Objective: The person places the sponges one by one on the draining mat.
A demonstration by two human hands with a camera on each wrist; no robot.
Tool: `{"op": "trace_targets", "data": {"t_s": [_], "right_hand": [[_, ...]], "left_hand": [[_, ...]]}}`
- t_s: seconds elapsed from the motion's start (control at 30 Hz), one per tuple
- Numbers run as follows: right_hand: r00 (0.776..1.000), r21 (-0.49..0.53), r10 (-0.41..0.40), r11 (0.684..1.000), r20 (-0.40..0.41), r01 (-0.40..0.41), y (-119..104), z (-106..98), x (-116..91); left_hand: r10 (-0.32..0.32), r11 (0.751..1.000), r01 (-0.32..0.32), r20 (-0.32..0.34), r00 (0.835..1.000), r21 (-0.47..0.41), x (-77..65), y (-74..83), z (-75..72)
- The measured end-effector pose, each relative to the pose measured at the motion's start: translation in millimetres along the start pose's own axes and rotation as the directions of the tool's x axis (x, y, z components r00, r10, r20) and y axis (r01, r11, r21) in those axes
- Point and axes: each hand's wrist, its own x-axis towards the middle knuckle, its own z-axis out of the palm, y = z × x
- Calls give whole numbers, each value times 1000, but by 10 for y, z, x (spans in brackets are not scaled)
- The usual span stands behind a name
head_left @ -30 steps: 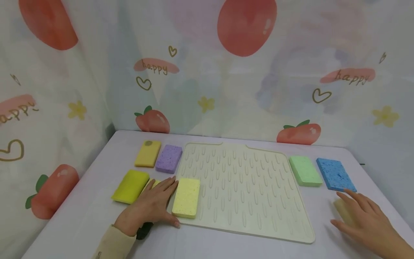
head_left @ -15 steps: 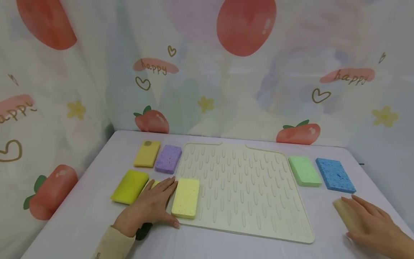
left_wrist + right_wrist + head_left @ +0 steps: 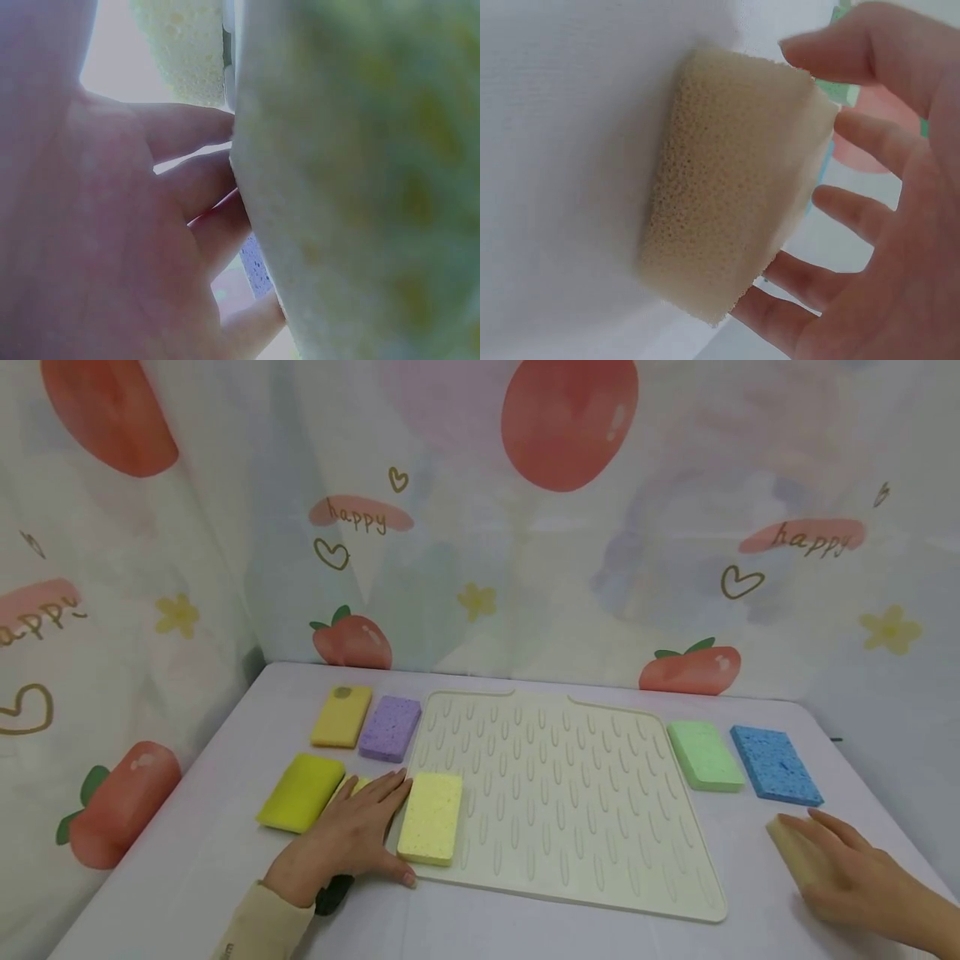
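My left hand [image 3: 348,831] rests, fingers spread and nearly straight, on a yellow sponge [image 3: 362,786] mostly hidden beneath it. The thumb reaches toward the near left corner of the cream ribbed mat [image 3: 577,827]. Beside that hand a pale yellow sponge [image 3: 431,818] lies on the mat's left edge. On the right, my right hand [image 3: 870,881] holds a beige porous sponge [image 3: 720,172]. In the right wrist view its thumb lies at one corner, with the fingers along the sponge's edge. A large blurred pale surface fills the right of the left wrist view.
Left of the mat lie a purple sponge [image 3: 391,728], a tan-yellow one [image 3: 342,717] with a dark spot and a bright yellow one [image 3: 302,792]. A green sponge [image 3: 706,756] and a blue sponge [image 3: 776,765] lie to its right. A patterned curtain [image 3: 480,543] backs the table.
The right hand has come down over the beige sponge and closed its fingers on it; the sponge has tilted or shifted slightly left. My left hand stays in place.
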Motion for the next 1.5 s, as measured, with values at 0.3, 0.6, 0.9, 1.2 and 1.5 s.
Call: {"op": "trace_targets", "data": {"t_s": [0.3,0.6,0.9,1.2,1.5], "right_hand": [[993,-42,104,994,49,-102,-81,-100,92],[997,-17,60,998,-41,-61,-153,-138,119],[992,60,14,998,-127,-6,-342,-143,171],[982,122,-32,991,-185,55,-623,-99,297],[990,187,-23,981,-138,49,-968,-104,465]], "left_hand": [[16,1000,-16,-7,1000,6,23,5,3],[5,1000,-5,-5,1000,-2,-8,6,-18],[0,1000,0,5,1000,-7,-13,10,-15],[1,1000,-1,2,1000,4,-19,-3,-22],[-2,1000,2,-2,1000,1,-14,-6,-10]]}}
